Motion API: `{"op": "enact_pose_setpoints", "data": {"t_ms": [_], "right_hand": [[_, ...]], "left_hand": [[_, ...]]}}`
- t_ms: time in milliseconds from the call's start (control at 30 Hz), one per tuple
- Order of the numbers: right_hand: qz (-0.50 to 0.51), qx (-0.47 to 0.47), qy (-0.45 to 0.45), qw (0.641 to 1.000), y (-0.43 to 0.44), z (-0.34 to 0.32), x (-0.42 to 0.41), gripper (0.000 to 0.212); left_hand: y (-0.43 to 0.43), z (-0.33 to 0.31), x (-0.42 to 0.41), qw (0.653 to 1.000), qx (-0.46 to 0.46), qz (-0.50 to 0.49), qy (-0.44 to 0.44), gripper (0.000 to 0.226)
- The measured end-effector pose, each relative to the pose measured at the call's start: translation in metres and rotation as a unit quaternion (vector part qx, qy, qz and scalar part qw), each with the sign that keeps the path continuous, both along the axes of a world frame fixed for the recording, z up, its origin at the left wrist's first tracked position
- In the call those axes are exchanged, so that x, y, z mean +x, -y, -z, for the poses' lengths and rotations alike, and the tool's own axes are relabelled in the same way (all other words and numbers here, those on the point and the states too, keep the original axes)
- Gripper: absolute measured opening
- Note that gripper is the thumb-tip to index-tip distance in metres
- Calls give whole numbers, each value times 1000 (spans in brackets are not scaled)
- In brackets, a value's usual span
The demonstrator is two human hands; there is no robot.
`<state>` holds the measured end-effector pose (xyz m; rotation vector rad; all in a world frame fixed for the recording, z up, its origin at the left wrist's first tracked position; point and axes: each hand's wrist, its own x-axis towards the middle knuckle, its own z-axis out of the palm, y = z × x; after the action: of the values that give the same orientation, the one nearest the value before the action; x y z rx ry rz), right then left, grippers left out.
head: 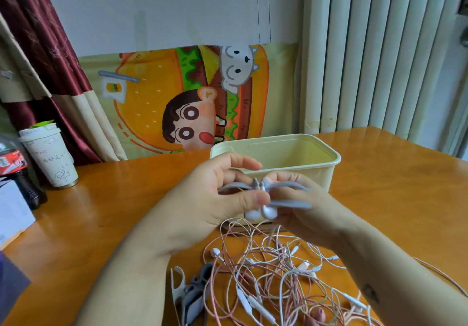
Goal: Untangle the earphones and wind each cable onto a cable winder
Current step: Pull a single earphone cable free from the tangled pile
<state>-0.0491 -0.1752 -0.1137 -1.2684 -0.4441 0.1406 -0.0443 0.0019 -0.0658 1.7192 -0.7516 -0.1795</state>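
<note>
My left forearm (131, 262) and right forearm (379, 272) are bare; a small dark mark (371, 293) (too blurred to read) sits on the right one.

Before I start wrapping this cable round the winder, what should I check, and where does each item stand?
1. Grey winder gripped by left hand and right hand: ok.
2. White earbuds held up at the winder, by the left thumb: ok.
3. Their cable free of the tangle: cannot tell; it drops into the pink and white heap.
4. Spare winders to hand: ok, on the table beside the left forearm.
5. Box open: ok, behind the hands.
</note>
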Motion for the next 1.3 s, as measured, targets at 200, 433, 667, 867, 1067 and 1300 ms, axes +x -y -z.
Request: {"op": "enact_pose_setpoints", "data": {"t_ms": [200, 433, 667, 867, 1067, 1300], "right_hand": [[121, -70, 53, 989, -10, -7, -4, 9], [275, -99, 126, 948, -18, -12, -13, 38], [394, -152, 250, 871, -24, -7, -16, 33], [376, -217, 266, 861, -18, -12, -16, 20], [385, -271, 300, 830, -10, -20, -19, 16], [369, -325, 361, 792, -3, -32, -22, 19]], "left_hand": [[-4, 8, 14, 992, -98, -75, -29, 48], [23, 20, 14, 942, -275, -117, -152, 25], [44, 22, 1, 896, -367, -141, -206, 18], [49, 19, -5, 874, -389, -154, -246, 15], [49, 21, -5, 891, -340, -154, -258, 17], [23, 16, 11, 937, -257, -114, -206, 26]]}}
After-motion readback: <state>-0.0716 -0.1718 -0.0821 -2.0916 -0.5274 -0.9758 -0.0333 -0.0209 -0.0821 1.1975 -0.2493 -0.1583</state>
